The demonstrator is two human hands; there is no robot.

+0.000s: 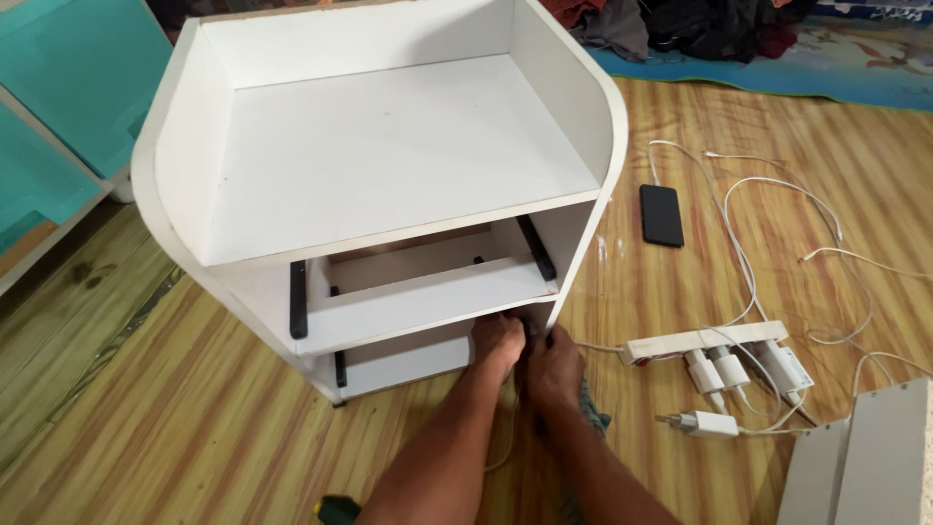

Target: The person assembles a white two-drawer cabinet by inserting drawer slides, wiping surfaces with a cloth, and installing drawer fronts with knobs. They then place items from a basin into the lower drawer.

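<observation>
Hands are working low at the white cabinet (389,175), the left hand (498,338) and right hand (556,367) pressing close together on its lower front corner, fingers curled though their grip is unclear, with a power strip (705,342) lying beyond the right hand.

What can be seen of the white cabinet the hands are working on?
The white cabinet stands upright on the striped wooden floor. It looks like laminated board with rounded side panels. On top is an open tray walled at the back and sides. Below is a frame with black drawer rails on both inner sides, with no drawer fitted. The left hand and right hand meet at the lower front corner of its right side panel, touching it; what the fingers hold there cannot be told.
</observation>
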